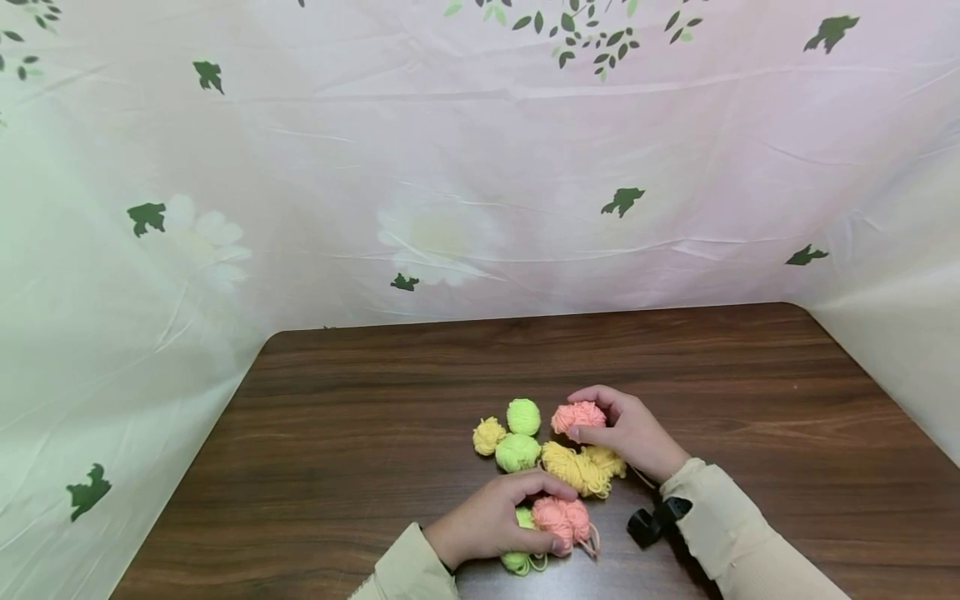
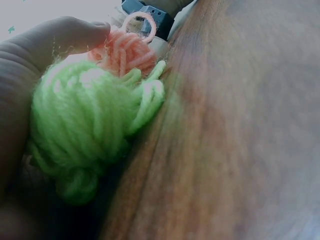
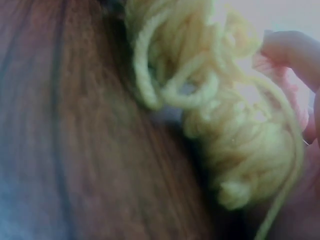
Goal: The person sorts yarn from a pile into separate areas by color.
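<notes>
My left hand (image 1: 491, 517) curls round a pink ball of yarn (image 1: 558, 518) near the front of the table, thumb on its near side. Tucked beside that ball, within the same hand, is a green ball of yarn (image 2: 85, 110) with loose loops. Farther back, my right hand (image 1: 633, 433) holds another pink ball of yarn (image 1: 576, 414) between thumb and fingers. Yellow yarn balls (image 1: 573, 468) with slack strands lie just below the right hand; they fill much of the right wrist view, with the pink ball partly hidden behind them.
Left of the yellow yarn, two green balls (image 1: 517, 452) and a small yellow ball (image 1: 489, 436) sit close together on the dark wooden table (image 1: 337, 433). A black device (image 1: 652, 521) is strapped at the right wrist. A patterned cloth (image 1: 480, 167) hangs behind the table.
</notes>
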`<state>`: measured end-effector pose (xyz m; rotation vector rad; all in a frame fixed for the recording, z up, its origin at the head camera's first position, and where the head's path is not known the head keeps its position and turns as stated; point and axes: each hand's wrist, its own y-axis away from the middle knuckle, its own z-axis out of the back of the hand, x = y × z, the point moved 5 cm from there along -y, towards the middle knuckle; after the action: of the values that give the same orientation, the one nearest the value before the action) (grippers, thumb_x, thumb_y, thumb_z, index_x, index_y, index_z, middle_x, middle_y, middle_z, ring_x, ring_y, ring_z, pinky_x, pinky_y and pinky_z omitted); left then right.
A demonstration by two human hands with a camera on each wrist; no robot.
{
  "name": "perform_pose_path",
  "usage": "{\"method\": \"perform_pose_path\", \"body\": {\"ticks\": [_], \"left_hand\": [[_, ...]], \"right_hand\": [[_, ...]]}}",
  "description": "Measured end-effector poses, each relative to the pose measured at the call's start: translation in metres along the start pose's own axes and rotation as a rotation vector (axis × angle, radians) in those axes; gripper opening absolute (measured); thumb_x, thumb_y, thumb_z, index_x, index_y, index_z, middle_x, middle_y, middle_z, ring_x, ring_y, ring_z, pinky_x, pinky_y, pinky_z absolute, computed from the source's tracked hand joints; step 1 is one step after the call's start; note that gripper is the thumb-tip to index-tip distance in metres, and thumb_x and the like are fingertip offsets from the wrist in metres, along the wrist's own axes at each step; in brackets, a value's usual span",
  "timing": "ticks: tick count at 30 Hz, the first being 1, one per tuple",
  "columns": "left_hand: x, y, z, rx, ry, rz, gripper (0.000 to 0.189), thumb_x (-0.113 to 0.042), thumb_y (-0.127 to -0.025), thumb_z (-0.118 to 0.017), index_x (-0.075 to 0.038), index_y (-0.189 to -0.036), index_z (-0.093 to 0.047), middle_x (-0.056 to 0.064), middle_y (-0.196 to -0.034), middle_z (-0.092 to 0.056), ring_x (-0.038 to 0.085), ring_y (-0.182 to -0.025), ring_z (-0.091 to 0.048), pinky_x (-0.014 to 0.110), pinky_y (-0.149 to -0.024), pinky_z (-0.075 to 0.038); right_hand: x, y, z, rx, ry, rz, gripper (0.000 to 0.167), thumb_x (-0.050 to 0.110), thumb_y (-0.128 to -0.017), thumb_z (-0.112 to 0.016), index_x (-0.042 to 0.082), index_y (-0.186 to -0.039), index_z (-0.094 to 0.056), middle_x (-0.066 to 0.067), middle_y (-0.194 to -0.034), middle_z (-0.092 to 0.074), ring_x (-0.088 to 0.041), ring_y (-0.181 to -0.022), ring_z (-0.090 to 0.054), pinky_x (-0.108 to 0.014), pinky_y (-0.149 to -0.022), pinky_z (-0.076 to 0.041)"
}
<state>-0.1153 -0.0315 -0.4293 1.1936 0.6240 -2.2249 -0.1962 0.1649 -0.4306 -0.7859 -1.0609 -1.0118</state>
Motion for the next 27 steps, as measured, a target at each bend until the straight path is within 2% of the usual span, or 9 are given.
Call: {"method": "perform_pose_path", "body": {"ticks": [27], "left_hand": [[0.001,0.0005,-0.0003,0.005,0.021,0.026,0.042,-0.024,-0.09,-0.078,-0.02,-0.129,-0.064,-0.013,-0.129,-0.063,0.0,-0.12,-0.054,0.023,-0.102,-0.043]], "right_hand": [[0.0086,0.0077,0.0019,-0.03,-0.031,0.003,0.043,0.018,-0.087,-0.08,0.004,-0.124,-0.062,-0.013,-0.104,-0.07,-0.015,-0.084,-0.066,-0.029,-0.068,-0.056]]}}
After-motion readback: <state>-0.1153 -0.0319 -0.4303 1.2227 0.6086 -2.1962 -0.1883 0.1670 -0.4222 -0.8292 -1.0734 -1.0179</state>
